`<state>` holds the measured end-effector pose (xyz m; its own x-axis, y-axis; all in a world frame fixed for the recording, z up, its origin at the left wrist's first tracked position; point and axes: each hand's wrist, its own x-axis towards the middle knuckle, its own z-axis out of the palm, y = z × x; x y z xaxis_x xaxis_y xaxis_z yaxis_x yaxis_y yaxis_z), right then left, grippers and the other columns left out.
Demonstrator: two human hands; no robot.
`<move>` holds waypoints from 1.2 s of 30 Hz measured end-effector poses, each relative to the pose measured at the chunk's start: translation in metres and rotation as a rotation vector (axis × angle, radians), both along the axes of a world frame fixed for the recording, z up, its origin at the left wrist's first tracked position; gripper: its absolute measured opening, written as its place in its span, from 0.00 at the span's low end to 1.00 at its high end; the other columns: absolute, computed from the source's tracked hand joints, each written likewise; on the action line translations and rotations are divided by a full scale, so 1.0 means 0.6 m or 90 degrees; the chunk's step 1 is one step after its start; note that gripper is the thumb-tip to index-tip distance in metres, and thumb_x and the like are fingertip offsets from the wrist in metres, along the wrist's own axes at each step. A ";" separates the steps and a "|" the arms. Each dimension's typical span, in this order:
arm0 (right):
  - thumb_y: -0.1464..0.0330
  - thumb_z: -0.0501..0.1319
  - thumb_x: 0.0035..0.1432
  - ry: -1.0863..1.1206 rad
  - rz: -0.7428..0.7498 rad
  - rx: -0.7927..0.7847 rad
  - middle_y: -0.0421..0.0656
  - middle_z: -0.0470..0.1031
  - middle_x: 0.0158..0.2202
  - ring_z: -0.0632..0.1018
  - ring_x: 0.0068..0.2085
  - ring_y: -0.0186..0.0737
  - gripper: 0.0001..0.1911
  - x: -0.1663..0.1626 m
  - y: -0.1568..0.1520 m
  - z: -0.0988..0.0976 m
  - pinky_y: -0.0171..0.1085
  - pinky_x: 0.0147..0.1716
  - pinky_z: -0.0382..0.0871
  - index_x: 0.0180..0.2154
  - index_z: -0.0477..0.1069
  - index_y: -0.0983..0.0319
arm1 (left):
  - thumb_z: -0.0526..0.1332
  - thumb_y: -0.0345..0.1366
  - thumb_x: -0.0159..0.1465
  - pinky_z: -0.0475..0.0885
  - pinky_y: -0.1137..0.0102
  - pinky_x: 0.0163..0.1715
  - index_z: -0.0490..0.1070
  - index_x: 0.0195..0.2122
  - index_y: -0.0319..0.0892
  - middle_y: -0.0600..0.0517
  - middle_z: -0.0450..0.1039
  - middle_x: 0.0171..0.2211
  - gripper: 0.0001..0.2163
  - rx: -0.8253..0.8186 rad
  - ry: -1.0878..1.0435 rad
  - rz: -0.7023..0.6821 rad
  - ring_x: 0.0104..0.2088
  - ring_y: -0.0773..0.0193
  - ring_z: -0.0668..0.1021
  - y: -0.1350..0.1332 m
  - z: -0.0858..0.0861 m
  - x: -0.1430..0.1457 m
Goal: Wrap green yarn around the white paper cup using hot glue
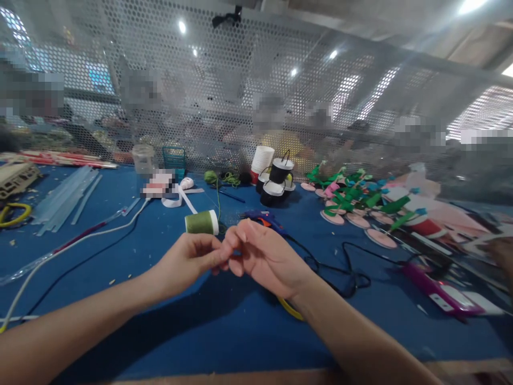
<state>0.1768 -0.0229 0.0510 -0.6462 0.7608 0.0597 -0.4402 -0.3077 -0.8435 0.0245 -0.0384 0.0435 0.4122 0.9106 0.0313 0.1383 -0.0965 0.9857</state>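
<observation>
Near green cup [200,222], pinching fingers [210,260] together, left hand [188,263] to right hand [272,254], cannot tell on what; best kept steady, off glue gun [266,215].

Btwn fingers [210,260]: hidden, unclr.

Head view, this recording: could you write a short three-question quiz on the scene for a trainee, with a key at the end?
1. True or false: the green cylinder with a white end lies on its side.
2. Multiple choice: how are the left hand and the right hand placed?
A) far apart
B) close together
C) both pressed flat on the table
3. Open question: which tool lies just beyond the right hand, partly hidden by it?

Key:
1. True.
2. B.
3. The blue glue gun.
</observation>
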 end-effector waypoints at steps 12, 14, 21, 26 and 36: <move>0.60 0.69 0.38 -0.098 -0.155 -0.108 0.35 0.68 0.21 0.68 0.23 0.27 0.16 -0.016 0.001 -0.032 0.29 0.19 0.66 0.21 0.68 0.64 | 0.62 0.36 0.55 0.65 0.75 0.23 0.67 0.27 0.39 0.55 0.69 0.23 0.06 0.432 0.238 0.174 0.23 0.69 0.69 -0.003 -0.009 -0.010; 0.60 0.70 0.37 -0.107 -0.156 -0.099 0.35 0.68 0.20 0.68 0.22 0.27 0.16 -0.020 -0.003 -0.035 0.28 0.19 0.66 0.21 0.68 0.65 | 0.62 0.37 0.56 0.65 0.76 0.22 0.66 0.27 0.39 0.55 0.68 0.22 0.08 0.461 0.267 0.164 0.22 0.70 0.69 0.003 -0.015 -0.011; 0.60 0.67 0.41 -0.202 -0.070 -0.088 0.39 0.71 0.25 0.71 0.24 0.29 0.16 0.005 -0.016 -0.042 0.29 0.19 0.65 0.30 0.71 0.65 | 0.52 0.29 0.63 0.67 0.76 0.26 0.67 0.29 0.38 0.50 0.70 0.27 0.08 0.684 0.325 0.050 0.27 0.68 0.72 0.016 -0.038 -0.028; 0.67 0.59 0.52 -0.518 -0.091 0.128 0.40 0.72 0.24 0.71 0.23 0.31 0.07 0.047 -0.009 -0.032 0.32 0.21 0.63 0.32 0.69 0.64 | 0.48 0.30 0.64 0.65 0.74 0.22 0.65 0.27 0.38 0.51 0.70 0.22 0.11 0.627 0.521 0.009 0.22 0.66 0.72 0.015 -0.059 -0.046; 0.67 0.55 0.55 -0.636 -0.185 0.300 0.38 0.66 0.23 0.67 0.21 0.30 0.08 0.011 0.078 -0.033 0.31 0.21 0.61 0.30 0.68 0.64 | 0.64 0.37 0.52 0.67 0.67 0.37 0.64 0.45 0.41 0.47 0.68 0.43 0.19 0.400 0.641 0.038 0.40 0.56 0.73 0.059 0.005 -0.074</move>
